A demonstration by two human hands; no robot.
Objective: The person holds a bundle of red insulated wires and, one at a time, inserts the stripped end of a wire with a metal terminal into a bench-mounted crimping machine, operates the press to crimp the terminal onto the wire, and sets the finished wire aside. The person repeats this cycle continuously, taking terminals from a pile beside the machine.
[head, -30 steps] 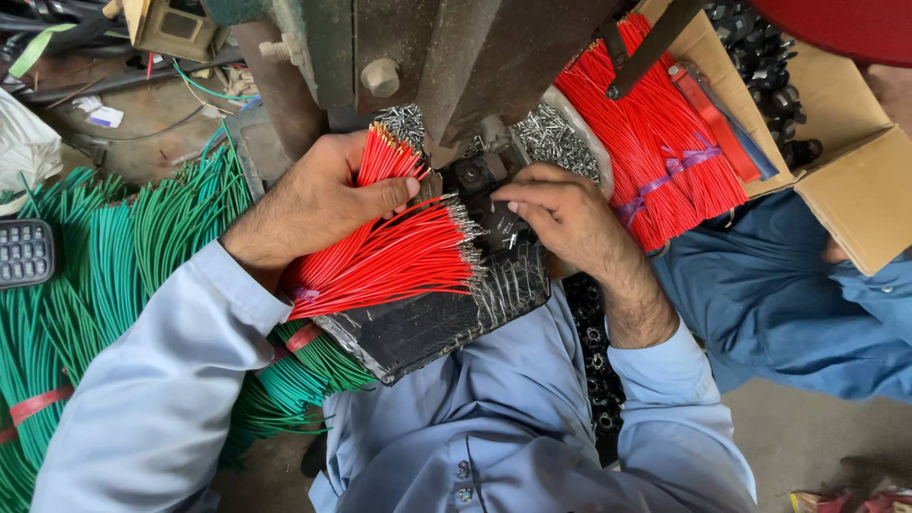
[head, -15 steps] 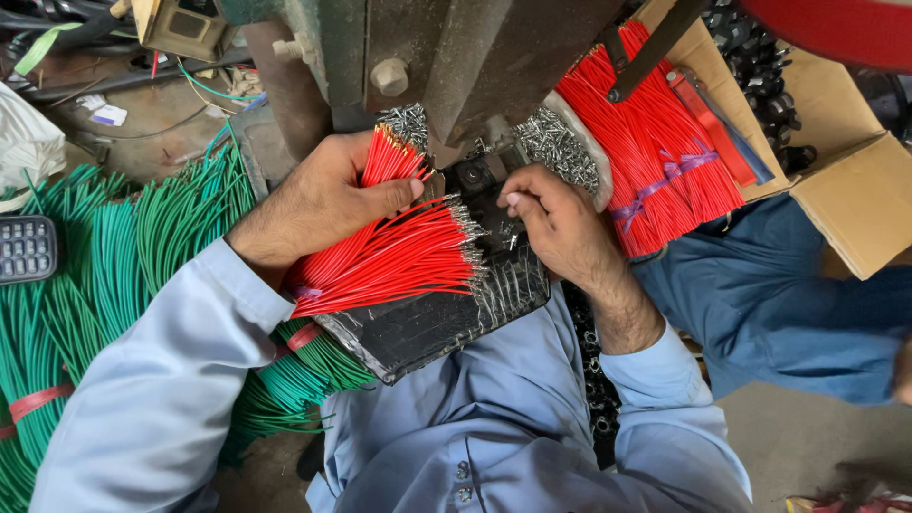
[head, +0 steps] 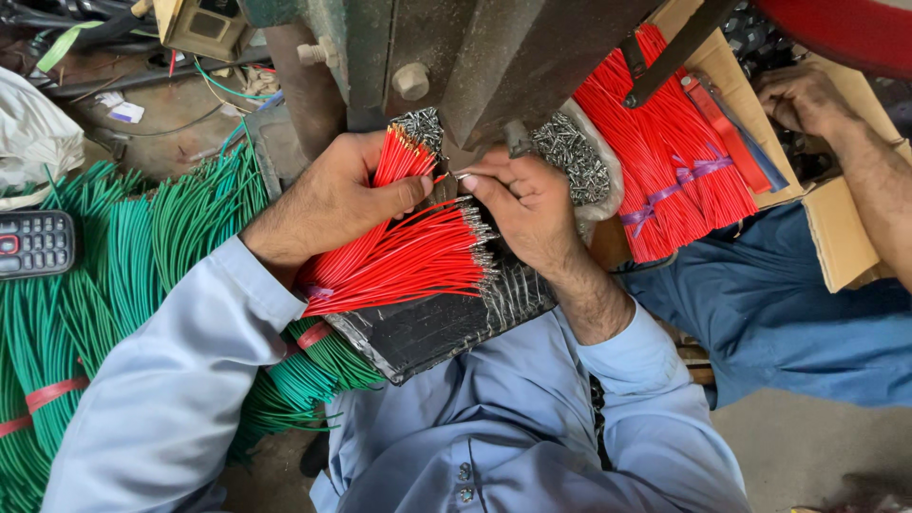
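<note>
Both hands busy — left hand (head: pixel 347 195) fingers clasping red wires (head: pixel 399 256), right hand (head: pixel 522 204) fingers pinching one wire tip.

Red wires (head: pixel 399 261): smooth plastic, bare metal tips; press (head: pixel 494 57): dull worn metal; sleeves (head: pixel 180 380): matt cloth.

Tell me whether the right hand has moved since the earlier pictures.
Yes. The right hand has shifted up and left toward the green press body, its fingers now pinching a wire at the die beside the left hand.

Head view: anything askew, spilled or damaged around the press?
Nothing clearly damaged. Small metal terminals lie heaped loose beside the press, and finished red wires fan unevenly across the black tray.
</note>
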